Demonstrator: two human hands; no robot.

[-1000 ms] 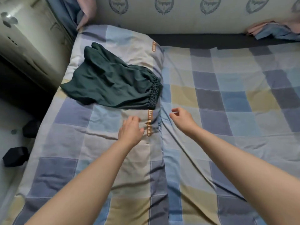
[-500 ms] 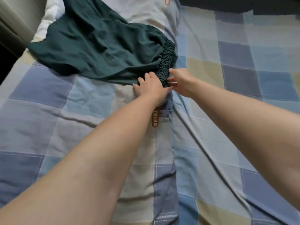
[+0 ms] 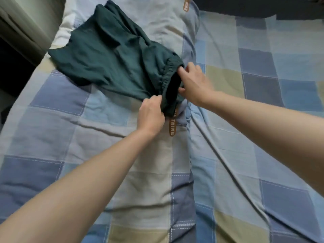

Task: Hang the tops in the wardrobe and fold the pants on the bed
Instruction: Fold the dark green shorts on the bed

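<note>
**Both hands at the waistband of the green shorts on the checked bed**

A bed (image 3: 245,120) covered in a sheet of blue, grey, cream and pale yellow squares fills the view, with a pale piece of furniture (image 3: 26,23) beside its far left edge.

The left hand (image 3: 151,114) has its fingers curled round the near end of the elastic waistband, gripping the bunched cloth and lifting it a little off the sheet. The right hand (image 3: 194,83) meets the far side of the same waistband opening: its thumb and fingers pinch the gathered edge, so the opening gapes dark between the two hands.

From there the dark green shorts (image 3: 114,58) spread away toward the far left corner of the bed, crumpled and unfolded, their legs lying over a pillow (image 3: 157,18) in matching checked cloth. The hem end reaches close to the bed's left edge.

An orange label with white letters (image 3: 172,125) sits on the sheet just beneath the left hand, and another (image 3: 186,5) shows on the pillow near the far edge. A long crease runs through the sheet below the right forearm.
</note>
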